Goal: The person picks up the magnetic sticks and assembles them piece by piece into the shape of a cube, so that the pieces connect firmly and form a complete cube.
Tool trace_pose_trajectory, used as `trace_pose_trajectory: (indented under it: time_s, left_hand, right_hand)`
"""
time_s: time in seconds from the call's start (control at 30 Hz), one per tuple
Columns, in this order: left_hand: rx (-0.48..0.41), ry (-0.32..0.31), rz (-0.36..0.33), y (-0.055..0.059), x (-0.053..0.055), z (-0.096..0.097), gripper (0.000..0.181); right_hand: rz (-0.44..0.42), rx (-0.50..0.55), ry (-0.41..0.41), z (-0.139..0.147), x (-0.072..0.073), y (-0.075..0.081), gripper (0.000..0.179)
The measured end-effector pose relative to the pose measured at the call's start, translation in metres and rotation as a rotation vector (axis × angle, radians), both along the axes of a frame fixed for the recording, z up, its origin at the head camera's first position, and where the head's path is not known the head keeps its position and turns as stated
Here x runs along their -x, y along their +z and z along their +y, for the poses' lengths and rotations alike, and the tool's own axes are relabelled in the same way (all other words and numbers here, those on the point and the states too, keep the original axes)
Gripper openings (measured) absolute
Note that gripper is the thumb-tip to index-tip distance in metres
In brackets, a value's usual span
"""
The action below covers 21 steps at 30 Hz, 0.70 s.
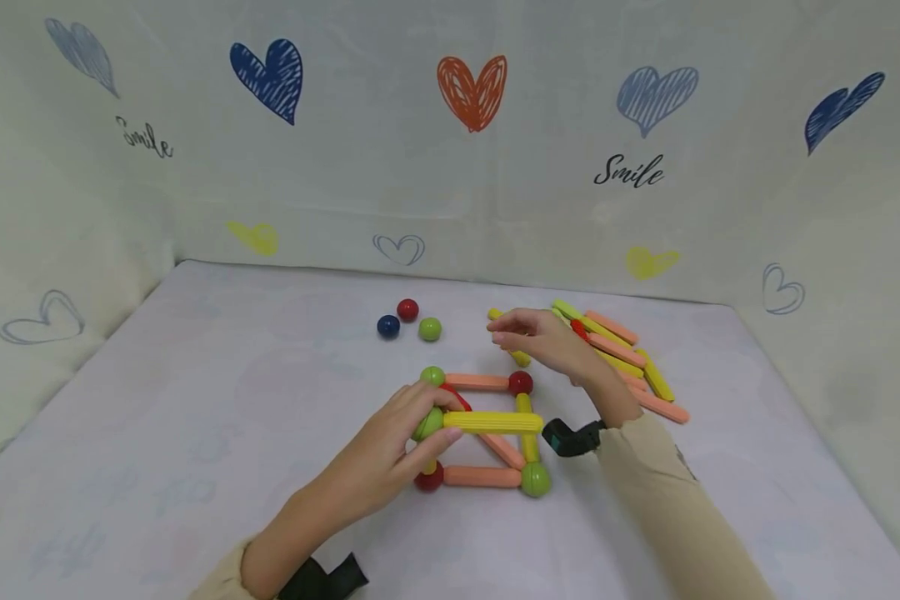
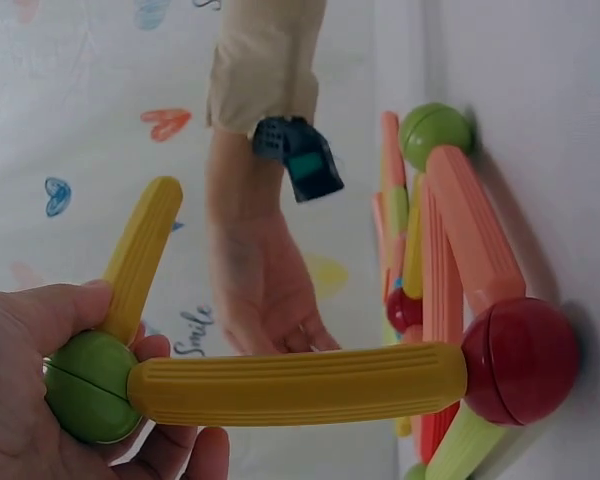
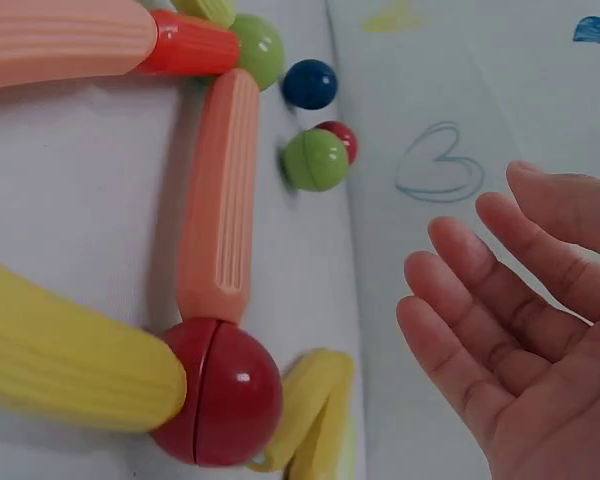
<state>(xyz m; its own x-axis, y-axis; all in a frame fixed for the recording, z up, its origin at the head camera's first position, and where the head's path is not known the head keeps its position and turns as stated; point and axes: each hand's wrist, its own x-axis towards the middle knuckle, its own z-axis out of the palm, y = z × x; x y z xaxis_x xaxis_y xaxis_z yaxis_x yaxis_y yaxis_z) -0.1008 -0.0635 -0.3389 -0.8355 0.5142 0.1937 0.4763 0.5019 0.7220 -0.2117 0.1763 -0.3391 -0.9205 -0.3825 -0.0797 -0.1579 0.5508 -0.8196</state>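
Note:
On the table lies a square frame of sticks and balls, with salmon sticks (image 1: 483, 477), a yellow stick (image 1: 529, 448), red balls (image 1: 521, 382) and green balls (image 1: 536, 480) at its corners. A salmon diagonal crosses it. From the near-left red ball (image 2: 520, 360), a yellow stick (image 2: 300, 385) rises to a raised green ball (image 2: 98, 385). My left hand (image 1: 390, 450) holds that green ball between thumb and fingers. Another yellow stick (image 1: 492, 422) juts rightward from it. My right hand (image 1: 547, 340) hovers with nothing held, fingers loosely extended, over loose yellow sticks (image 3: 320, 410) behind the frame.
Loose blue (image 1: 388, 326), red (image 1: 408, 310) and green (image 1: 431, 329) balls sit behind the frame. To the right is a pile of salmon, yellow and green sticks (image 1: 622, 354), partly behind the right arm. A cloth backdrop (image 1: 540, 225) with hearts rises at the table's far edge.

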Motion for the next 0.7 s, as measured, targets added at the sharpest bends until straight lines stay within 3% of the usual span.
trace_pose_trajectory:
  time_s: [0.2, 0.43, 0.57, 0.7]
  left_hand:
    - [-0.013, -0.010, -0.023, 0.000, 0.000, -0.002, 0.021]
    - [-0.013, -0.018, -0.036, 0.001, 0.000, -0.004, 0.025]
    - [-0.024, -0.031, -0.032, 0.000, 0.000, -0.005, 0.025]
    - [-0.024, -0.034, -0.031, -0.001, -0.001, -0.006, 0.026]
  right_hand:
    - [0.009, -0.079, 0.017, -0.034, 0.034, -0.011, 0.039]
    - [0.010, -0.118, 0.067, -0.069, 0.059, -0.019, 0.041]
    - [0.047, -0.212, 0.134, -0.086, 0.068, -0.022, 0.044]
    - [0.122, -0.309, 0.264, -0.100, 0.073, -0.025, 0.050]
